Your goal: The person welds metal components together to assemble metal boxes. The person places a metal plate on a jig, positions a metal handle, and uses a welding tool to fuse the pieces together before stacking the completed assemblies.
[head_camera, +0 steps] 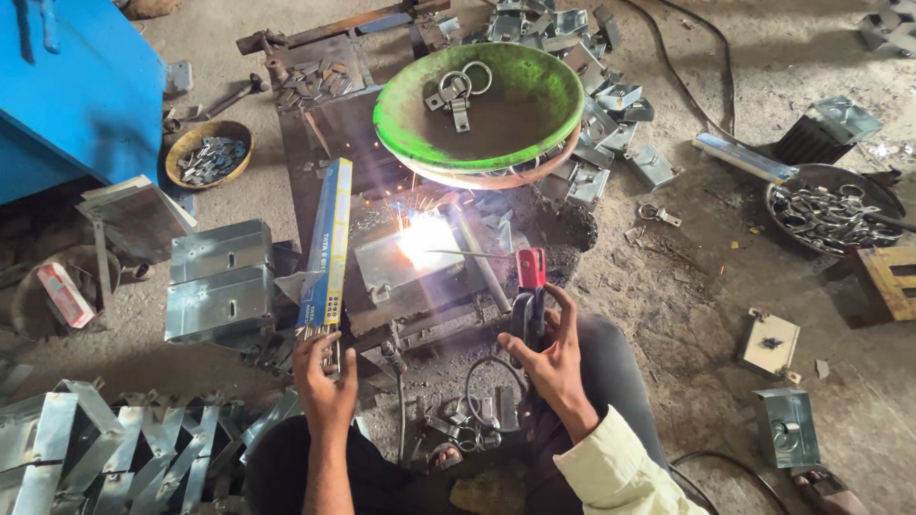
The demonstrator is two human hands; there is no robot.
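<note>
My right hand [549, 353] is closed around the red-headed electrode holder [528, 286], its thin rod [468, 254] reaching left to the bright arc [425, 238] on a grey metal box [405, 272]. My left hand [324, 372] is clenched on the bottom end of a long blue-and-yellow pack [326, 243], held upright just beside the glare.

As I judge it, the weld on this box is midway: sparks are flying and the seam is hidden by the flash, so I cannot tell how much is joined. Folded boxes [221, 281] sit stacked to the left, and more pieces lie heaped behind the green bowl [477, 105], which holds ring latches [458, 91].

The work rests on a dark steel plate [315, 124] laid on a dusty concrete floor [687, 286]. A blue machine cabinet [76, 86] stands at far left, cables trail across the ground, and a black pan of rings [830, 210] lies to the right.
</note>
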